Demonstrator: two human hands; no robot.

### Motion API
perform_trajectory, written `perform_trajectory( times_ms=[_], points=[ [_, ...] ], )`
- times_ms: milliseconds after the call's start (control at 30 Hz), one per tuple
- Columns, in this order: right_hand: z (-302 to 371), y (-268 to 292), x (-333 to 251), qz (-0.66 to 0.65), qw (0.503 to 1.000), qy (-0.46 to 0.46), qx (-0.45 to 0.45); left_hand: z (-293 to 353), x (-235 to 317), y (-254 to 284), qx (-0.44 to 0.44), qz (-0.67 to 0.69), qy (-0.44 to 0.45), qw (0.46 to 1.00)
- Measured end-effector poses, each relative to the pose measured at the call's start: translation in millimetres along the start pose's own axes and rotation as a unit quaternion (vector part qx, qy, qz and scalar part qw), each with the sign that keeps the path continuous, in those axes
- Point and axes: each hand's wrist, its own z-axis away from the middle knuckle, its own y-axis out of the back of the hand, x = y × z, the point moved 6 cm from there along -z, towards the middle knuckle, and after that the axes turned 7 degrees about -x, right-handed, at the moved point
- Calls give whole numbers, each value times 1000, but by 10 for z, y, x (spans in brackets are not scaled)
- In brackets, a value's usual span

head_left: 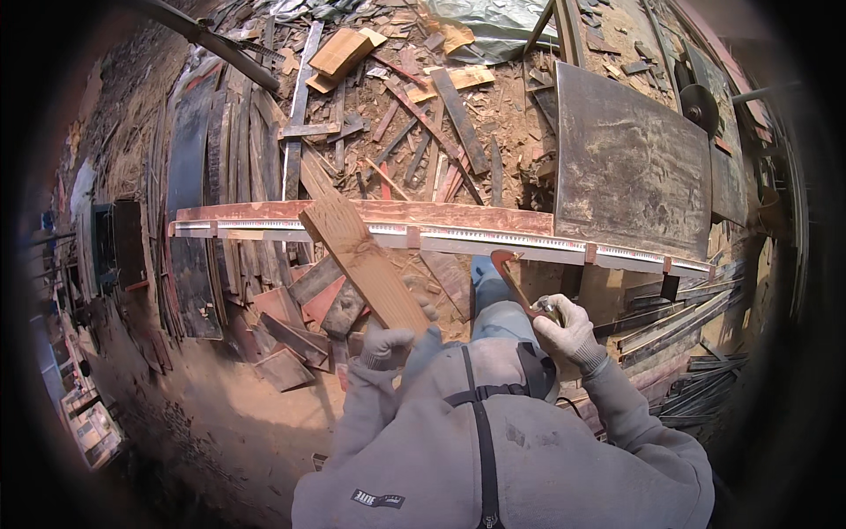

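Observation:
My left hand (388,344), in a pale work glove, grips the lower end of a light brown wooden plank (366,256). The plank slants up and to the left, across a long reddish rail with a measuring tape (493,236) along its near edge. Closed around a rust-coloured bar with a hooked end (508,269), my gloved right hand (571,333) is just to the near side of the rail. The hook points up and away from me; its exact kind is unclear. Part of the left fingers is hidden behind the plank.
A large dark worn tabletop (630,163) lies right of centre, with a round dark disc (699,108) beyond it. Scrap wood (441,123) litters the ground ahead. Long boards (225,150) lie at left, and a wooden block (342,53) sits at the far side.

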Motion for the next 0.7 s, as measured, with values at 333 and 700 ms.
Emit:
perform_trajectory(
  times_ms=[333, 700],
  points=[
    [562, -3307, -302, 39, 930, -59, -361, 2859, -317, 1560, 28, 197, -210, 957],
    [1133, -3839, -128, 286, 933, 126, -177, 3609, -779, 2001, 63, 215, -164, 961]
  ],
)
